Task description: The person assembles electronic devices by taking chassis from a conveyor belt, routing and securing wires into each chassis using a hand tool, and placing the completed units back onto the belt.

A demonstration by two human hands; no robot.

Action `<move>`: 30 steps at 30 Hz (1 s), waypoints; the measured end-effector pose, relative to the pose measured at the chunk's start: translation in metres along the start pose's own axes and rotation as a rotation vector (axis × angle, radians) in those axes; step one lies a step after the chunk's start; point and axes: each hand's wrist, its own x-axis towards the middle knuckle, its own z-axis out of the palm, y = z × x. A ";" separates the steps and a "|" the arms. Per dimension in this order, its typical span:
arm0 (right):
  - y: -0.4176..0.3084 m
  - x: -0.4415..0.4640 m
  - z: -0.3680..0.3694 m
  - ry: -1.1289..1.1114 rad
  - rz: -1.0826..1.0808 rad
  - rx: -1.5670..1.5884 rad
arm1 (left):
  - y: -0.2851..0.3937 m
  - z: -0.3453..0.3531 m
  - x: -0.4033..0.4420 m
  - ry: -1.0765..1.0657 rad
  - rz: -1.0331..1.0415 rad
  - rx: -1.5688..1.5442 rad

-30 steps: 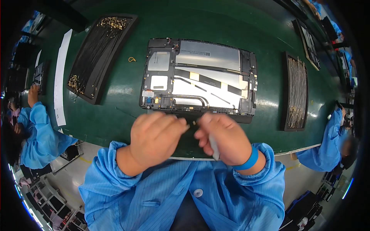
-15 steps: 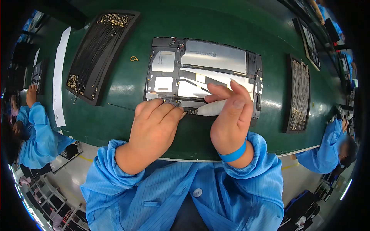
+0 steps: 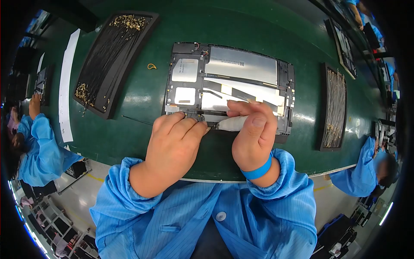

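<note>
An opened tablet-like device (image 3: 186, 69), with silver battery panels and black internals, lies in front of me. My left hand (image 3: 174, 136) is closed at its near edge, fingertips bunched over the lower left corner. A thin black cable (image 3: 136, 120) runs from the table under this hand; its far end is hidden. My right hand (image 3: 254, 140), with a blue wristband (image 3: 258, 169), is curled over the near edge. A white tapered piece (image 3: 231, 124), which looks like a finger cot, points left from beside the thumb toward my left fingertips. Anything pinched at its tip is too small to tell.
A black tray of gold-ended black cables (image 3: 114, 60) lies at left, near a white paper strip (image 3: 68, 86). Another tray holds grey cables (image 3: 335, 103) at right. A yellow rubber band (image 3: 151, 66) lies on the green table (image 3: 142, 99). People in blue sit at both sides.
My right hand has shifted slightly left and its fingers have curled lower. The device has moved a little to the right. My left hand stays at the same corner.
</note>
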 end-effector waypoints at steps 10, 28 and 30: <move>-0.026 0.028 0.009 -0.552 -0.162 -0.409 | 0.000 -0.001 -0.001 0.005 -0.009 0.079; -0.016 0.037 0.001 -0.052 0.572 0.257 | -0.012 -0.011 -0.006 0.344 -1.438 -1.162; -0.016 0.036 0.001 -0.057 0.568 0.260 | -0.009 -0.015 -0.009 0.264 -1.338 -1.094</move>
